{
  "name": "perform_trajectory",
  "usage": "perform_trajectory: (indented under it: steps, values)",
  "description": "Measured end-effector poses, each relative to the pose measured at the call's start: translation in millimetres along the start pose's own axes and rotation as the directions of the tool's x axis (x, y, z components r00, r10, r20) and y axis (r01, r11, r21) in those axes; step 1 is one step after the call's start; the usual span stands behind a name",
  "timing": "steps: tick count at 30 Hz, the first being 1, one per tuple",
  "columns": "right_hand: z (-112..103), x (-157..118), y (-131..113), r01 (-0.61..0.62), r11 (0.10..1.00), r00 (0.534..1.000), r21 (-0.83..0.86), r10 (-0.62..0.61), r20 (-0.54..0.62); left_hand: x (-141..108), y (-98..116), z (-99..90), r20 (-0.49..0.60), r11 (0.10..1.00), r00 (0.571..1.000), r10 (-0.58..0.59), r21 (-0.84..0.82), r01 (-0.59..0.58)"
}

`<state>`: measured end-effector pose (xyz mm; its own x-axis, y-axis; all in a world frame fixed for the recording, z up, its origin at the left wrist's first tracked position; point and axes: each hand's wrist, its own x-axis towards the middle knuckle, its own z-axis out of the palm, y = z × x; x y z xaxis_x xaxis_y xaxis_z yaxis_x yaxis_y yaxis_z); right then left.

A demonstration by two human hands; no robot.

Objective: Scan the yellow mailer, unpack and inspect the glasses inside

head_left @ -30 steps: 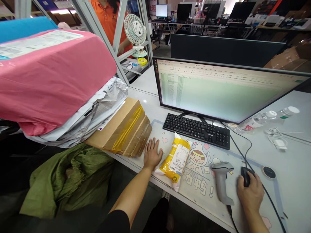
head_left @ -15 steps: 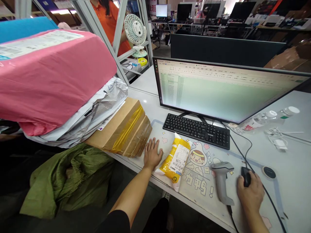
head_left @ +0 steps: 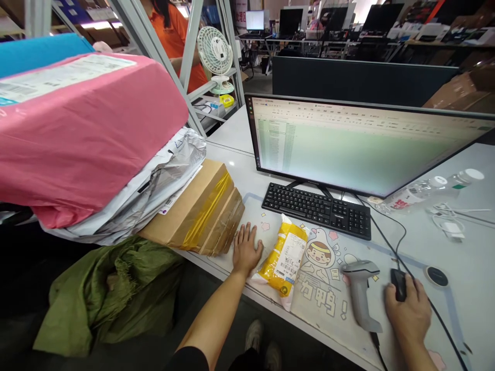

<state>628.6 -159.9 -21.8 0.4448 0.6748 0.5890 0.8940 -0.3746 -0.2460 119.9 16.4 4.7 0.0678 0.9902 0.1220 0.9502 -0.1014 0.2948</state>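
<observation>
Left hand (head_left: 246, 252) spread flat on desk mat (head_left: 253, 210), lower middle of frame, holding nothing; maybe just resting. Yellow packet (head_left: 281, 260) right beside it, label (head_left: 291, 255) up, likely for easy reading. Right hand (head_left: 410, 312) wrapped over mouse (head_left: 398, 284), lower right. Scanner (head_left: 361, 293) nearby, probably kept handy.

— Looking from where?
— From head height, by the near edge of the desk (head_left: 474, 281)
— Facing which way?
— Forward and down, over left hand (head_left: 246, 251) and right hand (head_left: 409, 312) to the monitor (head_left: 348, 147)
— How near?
— Close to the pink parcel (head_left: 96, 134), far from the back-row screens (head_left: 291, 21)
</observation>
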Motion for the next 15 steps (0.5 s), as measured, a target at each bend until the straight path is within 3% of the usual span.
perform_trajectory:
  steps: [15]
  values:
    - [-10.9, 6.3, -15.1, -0.113, 0.992, 0.985, -0.05, 0.119, 0.126, -3.0, -1.8, 3.2, -0.039, 1.0, 0.999, 0.02, 0.019, -0.019]
